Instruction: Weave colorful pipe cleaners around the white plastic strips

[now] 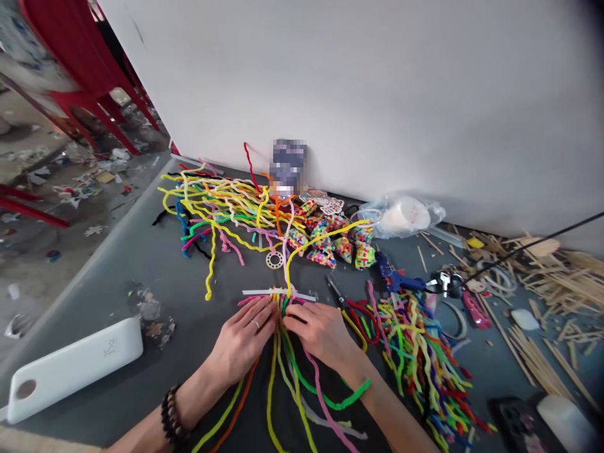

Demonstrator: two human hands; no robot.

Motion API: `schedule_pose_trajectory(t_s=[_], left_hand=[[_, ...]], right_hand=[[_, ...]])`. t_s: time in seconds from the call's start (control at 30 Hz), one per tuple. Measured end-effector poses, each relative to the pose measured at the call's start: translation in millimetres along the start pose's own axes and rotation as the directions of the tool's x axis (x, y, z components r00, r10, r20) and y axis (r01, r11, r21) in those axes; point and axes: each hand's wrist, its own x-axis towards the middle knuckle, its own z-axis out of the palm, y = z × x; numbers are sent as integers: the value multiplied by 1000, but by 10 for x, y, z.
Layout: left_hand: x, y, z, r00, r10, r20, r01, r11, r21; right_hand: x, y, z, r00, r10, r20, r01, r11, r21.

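Note:
Both hands work close together at a thin white strip (pixel 257 292) lying crosswise on the dark table. Thick, fuzzy yarn strands (pixel 270 384) in yellow, green, pink, orange and pale purple hang from it toward me. My left hand (pixel 248 336), with a ring and a beaded bracelet, pinches strands just below the strip's middle. From the other side my right hand (pixel 318 330) has its fingers closed on the strands, next to a green one (pixel 342 402). The fingertips partly hide the crossings. A yellow strand (pixel 321 238) and a pale pink one reach away from the strip.
Behind lie a heap of long strands (pixel 226 204) and several small woven multicoloured pieces (pixel 323 248). Scissors (pixel 337 292), a blue glue gun (pixel 401 280), short strand bundles (pixel 419 352) and wooden sticks (pixel 523 352) are at right. A white power bank (pixel 75 368) sits left.

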Motion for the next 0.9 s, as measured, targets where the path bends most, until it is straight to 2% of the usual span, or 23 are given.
schedule_pose_trajectory(t_s=[0.13, 0.3, 0.5, 0.57, 0.77, 0.9], left_hand=[[8, 15, -4, 1000, 10, 13, -10, 1000, 17], [12, 15, -10, 1000, -2, 9, 2, 1000, 18], [44, -7, -14, 998, 43, 49, -42, 999, -21], [39, -13, -1, 998, 25, 55, -22, 999, -50], [9, -20, 31, 997, 7, 73, -2, 998, -66], [7, -18, 35, 997, 4, 75, -1, 999, -46]], right_hand=[[52, -12, -57, 988, -135, 80, 143, 984, -108], [88, -9, -141, 978, -107, 178, 116, 992, -41], [5, -8, -231, 954, -148, 259, 156, 988, -9], [-39, -12, -209, 956, -136, 261, 131, 991, 39], [-135, -13, -95, 986, -59, 154, 41, 992, 116], [-118, -54, -165, 977, -74, 201, 57, 994, 90]])
